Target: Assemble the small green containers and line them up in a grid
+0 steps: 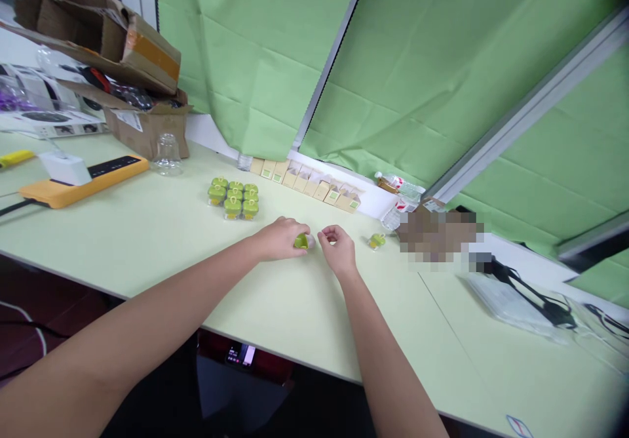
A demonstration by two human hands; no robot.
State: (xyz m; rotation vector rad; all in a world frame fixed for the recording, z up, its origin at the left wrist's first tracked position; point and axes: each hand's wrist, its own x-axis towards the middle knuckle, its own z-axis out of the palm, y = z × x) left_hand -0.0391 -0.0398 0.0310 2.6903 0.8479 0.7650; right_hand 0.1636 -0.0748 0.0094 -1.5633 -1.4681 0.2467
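My left hand [281, 238] is closed around a small container [301, 241] with a green part facing right and a clear, whitish end. My right hand [339, 250] is just to the right of it, fingers curled in a pinch; whatever they hold, if anything, is too small to make out. Left of my hands, several small clear containers with green lids [233, 206] stand together in a block. One more green-lidded container [377, 241] sits apart, beyond my right hand.
Small cardboard boxes [304, 182] form a row along the back edge. Plastic bottles [400, 208] lie at the back right, by a headset [545, 303]. On the left are an orange power strip [93, 179], a clear jar [168, 155] and cardboard cartons [147, 123].
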